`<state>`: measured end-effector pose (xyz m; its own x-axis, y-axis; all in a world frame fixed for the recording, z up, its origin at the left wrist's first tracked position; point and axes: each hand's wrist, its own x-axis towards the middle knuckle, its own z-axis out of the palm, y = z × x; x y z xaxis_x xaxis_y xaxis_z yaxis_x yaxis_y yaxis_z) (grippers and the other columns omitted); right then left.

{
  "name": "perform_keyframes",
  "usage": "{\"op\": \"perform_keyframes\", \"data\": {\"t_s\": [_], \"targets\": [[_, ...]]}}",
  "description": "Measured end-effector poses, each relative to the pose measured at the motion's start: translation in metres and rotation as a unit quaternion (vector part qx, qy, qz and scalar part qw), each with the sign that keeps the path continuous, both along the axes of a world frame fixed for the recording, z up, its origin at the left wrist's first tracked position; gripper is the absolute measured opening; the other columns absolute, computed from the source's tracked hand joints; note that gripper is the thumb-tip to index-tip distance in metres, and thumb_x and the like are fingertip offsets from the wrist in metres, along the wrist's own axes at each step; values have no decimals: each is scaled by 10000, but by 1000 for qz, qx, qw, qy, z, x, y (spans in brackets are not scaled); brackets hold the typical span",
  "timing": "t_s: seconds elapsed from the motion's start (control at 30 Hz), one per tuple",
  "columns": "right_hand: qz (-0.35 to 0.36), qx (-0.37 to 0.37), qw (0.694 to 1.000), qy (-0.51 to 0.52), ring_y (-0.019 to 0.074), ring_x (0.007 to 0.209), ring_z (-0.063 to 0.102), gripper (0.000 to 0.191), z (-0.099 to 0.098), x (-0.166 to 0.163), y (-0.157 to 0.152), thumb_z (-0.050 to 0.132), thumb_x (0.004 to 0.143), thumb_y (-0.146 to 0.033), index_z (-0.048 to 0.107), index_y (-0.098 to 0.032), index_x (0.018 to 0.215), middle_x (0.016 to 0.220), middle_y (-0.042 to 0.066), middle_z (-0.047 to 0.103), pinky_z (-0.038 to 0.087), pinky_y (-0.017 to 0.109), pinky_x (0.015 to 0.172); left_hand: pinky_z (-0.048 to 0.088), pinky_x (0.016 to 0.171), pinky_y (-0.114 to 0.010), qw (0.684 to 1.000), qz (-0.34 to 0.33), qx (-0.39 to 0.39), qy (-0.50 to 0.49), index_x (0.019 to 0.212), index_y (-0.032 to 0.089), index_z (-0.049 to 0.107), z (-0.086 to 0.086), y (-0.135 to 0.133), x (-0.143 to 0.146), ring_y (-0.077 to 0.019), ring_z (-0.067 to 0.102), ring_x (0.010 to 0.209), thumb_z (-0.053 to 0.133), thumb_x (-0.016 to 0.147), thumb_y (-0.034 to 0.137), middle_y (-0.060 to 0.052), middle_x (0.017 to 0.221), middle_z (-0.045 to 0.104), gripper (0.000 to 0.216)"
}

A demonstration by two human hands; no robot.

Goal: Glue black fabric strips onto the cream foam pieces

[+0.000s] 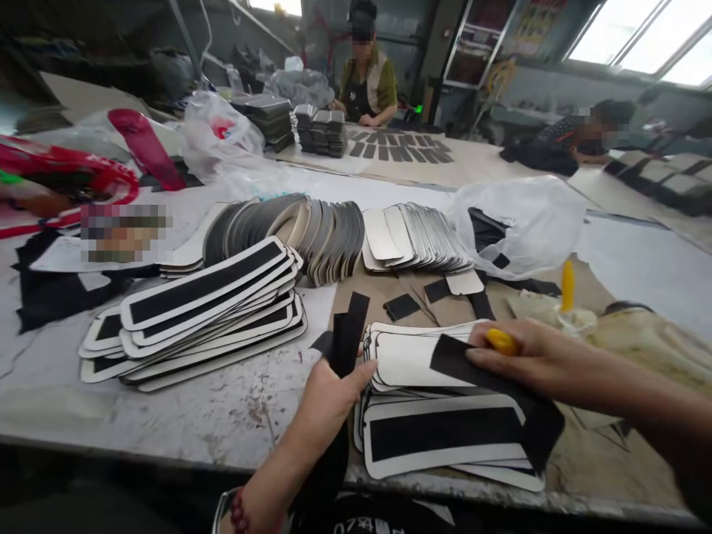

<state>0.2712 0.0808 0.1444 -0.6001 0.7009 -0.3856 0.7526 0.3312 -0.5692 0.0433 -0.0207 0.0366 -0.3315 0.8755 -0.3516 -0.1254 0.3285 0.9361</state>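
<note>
My left hand [328, 397] is closed around a bunch of black strips [350, 326] that stick up from it. Its thumb touches the left end of a stack of white rounded panels [403, 360]. In my right hand [520, 345] is a yellow-handled tool [502, 341], whose working end is hidden. The fingers of that hand also pinch a black strip [453, 356] over the top panel's right half. In front of this stack lies a white panel with a black strip [445, 434] along its middle. Another black piece [542, 430] hangs below my right hand.
Piled to the left are finished-looking black-and-white panels [205, 289]. Behind stand rows of curved grey panels [328, 230] and white panels [426, 237]. A plastic bag [523, 222], a yellow-handled brush-like tool [567, 285] and black scraps [401, 306] lie nearby. Co-workers [370, 81] sit farther back.
</note>
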Motion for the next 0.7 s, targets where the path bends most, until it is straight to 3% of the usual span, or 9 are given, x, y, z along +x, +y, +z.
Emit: {"op": "perform_keyframes", "data": {"t_s": [0.13,0.23,0.43,0.7], "targets": [[47,-72,996,-29,93,501,339,321,-32,-31,17,484,844,-419,436,-185,630,552,-57,390,295,240,492,517,703,-353,999,-36,7,-2,970,127,647,2,10,1,-242,641,769,742,666,349,-89,875,698,388],[71,-94,992,-43,87,472,315,316,-43,-46,26,495,835,-375,406,-189,595,521,-68,364,262,233,467,506,804,-395,999,-50,-9,-2,1058,128,621,4,14,1,-271,647,877,733,681,330,-106,960,700,442],[94,-66,990,-84,103,486,389,311,-55,-65,34,530,830,-367,473,-179,588,524,-39,455,278,232,478,483,885,-396,997,-69,8,-34,1152,159,580,2,17,-1,-271,630,990,694,738,301,-105,1165,648,452],[119,-18,985,-126,125,522,473,270,-57,-72,34,545,854,-346,546,-172,647,563,-6,542,292,229,511,463,933,-404,995,-78,25,-53,1218,152,527,4,21,-2,-291,572,1112,682,729,248,-108,1191,636,522]]}}
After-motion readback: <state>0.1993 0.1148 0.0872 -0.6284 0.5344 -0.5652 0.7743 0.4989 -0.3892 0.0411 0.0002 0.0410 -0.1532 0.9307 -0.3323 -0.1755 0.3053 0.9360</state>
